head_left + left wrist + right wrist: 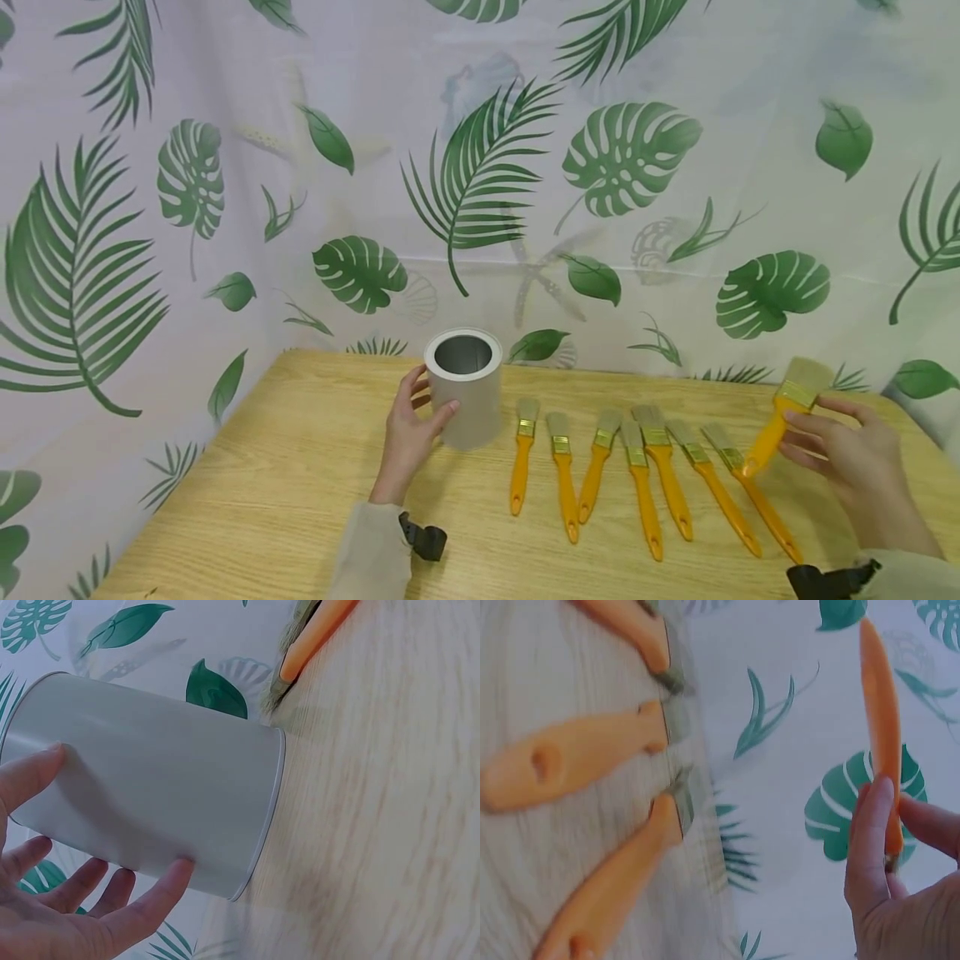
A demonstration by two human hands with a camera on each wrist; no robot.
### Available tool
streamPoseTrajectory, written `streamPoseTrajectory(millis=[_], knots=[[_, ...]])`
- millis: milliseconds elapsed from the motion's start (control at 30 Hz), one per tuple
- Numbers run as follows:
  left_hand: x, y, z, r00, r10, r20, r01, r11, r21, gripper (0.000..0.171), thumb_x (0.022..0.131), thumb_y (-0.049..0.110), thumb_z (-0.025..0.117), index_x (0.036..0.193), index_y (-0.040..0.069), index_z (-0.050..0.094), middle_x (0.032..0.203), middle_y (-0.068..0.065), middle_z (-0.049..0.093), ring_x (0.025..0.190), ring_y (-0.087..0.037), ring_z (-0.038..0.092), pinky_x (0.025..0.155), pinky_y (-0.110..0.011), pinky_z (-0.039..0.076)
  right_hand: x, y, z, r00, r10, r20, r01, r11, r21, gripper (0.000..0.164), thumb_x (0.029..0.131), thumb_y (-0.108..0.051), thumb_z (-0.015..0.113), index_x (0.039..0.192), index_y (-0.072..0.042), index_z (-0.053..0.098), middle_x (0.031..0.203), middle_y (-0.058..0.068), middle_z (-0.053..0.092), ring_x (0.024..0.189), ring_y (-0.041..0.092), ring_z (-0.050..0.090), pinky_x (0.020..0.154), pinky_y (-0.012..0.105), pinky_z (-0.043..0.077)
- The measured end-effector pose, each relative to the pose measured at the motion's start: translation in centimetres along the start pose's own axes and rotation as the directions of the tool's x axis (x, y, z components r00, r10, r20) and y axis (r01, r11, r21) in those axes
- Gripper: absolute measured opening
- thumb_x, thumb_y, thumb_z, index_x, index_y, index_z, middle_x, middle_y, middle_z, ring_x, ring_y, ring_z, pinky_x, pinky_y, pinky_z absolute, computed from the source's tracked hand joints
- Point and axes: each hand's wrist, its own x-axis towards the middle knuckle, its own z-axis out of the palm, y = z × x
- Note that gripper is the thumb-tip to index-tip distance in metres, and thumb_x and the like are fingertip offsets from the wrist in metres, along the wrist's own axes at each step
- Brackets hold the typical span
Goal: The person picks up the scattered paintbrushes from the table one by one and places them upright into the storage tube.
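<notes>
A grey cylindrical can (471, 410) with a white rim and an open, dark top stands upright near the table's back edge. My left hand (408, 442) grips its left side; in the left wrist view the thumb lies on one face and the other fingers (161, 896) along the opposite side. Over at the right, my right hand (862, 454) pinches a paintbrush (767, 442) by the neck of its orange handle. Its wide pale bristles point up, and it is raised above the table. The right wrist view catches that handle (881, 705) edge-on between thumb and fingers.
Several more orange-handled paintbrushes (592, 483) lie in a loose row between the hands, bristles towards the back. Two of them touch near their handle ends. Behind the wooden table (285, 467) hangs a white curtain (480, 308) printed with green leaves.
</notes>
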Motion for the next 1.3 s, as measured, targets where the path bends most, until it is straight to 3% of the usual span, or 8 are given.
streamPoseTrajectory(millis=[167,300,633,900,1300], knots=[[0.0,0.0,0.1,1.0,0.004,-0.015,-0.004,1.0,0.006,0.068,0.091,0.006,0.076,0.15,0.003,0.042,0.139,-0.028,0.049,0.123,-0.046,0.051,0.085,-0.055,0.056,-0.7,-0.4,1.9,1.0,-0.009,-0.009,0.011,0.98,0.197,0.047,0.09,0.007,0.071,0.119,-0.017,0.043,0.083,-0.002,0.064,0.067,0.021,0.073,0.062,0.037,0.061],[0.0,0.0,0.1,1.0,0.018,-0.025,-0.017,1.0,0.025,0.067,0.09,0.006,0.076,0.148,0.003,0.043,0.137,-0.028,0.051,0.121,-0.046,0.053,0.093,-0.059,0.05,-1.3,-0.8,4.0,0.999,-0.031,-0.021,0.036,0.965,0.261,0.048,0.09,0.008,0.071,0.12,-0.016,0.042,0.084,-0.001,0.066,0.067,0.021,0.072,0.061,0.037,0.061],[-0.1,-0.1,0.0,0.999,0.017,-0.034,-0.017,1.0,0.017,0.065,0.091,0.007,0.076,0.148,0.003,0.045,0.137,-0.027,0.052,0.122,-0.046,0.053,0.097,-0.06,0.047,-2.4,-1.1,9.8,0.996,-0.09,-0.001,0.085,0.929,0.36,0.048,0.09,0.008,0.071,0.118,-0.014,0.039,0.086,0.004,0.07,0.067,0.021,0.073,0.06,0.036,0.06],[0.2,-0.5,0.1,0.999,0.035,-0.037,-0.035,0.999,0.016,0.064,0.091,0.01,0.077,0.147,0.003,0.045,0.137,-0.026,0.053,0.121,-0.045,0.054,0.095,-0.058,0.05,-2.9,-0.6,13.3,0.992,-0.1,-0.078,0.121,0.93,0.348,0.045,0.091,0.008,0.069,0.117,-0.013,0.039,0.092,0.005,0.064,0.064,0.02,0.072,0.059,0.036,0.06],[0.1,-0.5,0.1,0.998,0.058,-0.026,-0.057,0.998,0.018,0.063,0.092,0.008,0.076,0.147,0.002,0.045,0.137,-0.026,0.052,0.12,-0.045,0.054,0.093,-0.056,0.051,-3.4,0.9,17.9,0.97,-0.159,-0.183,0.223,0.882,0.414,0.046,0.091,0.007,0.07,0.118,-0.012,0.037,0.107,0.013,0.054,0.069,0.02,0.072,0.059,0.037,0.06]])
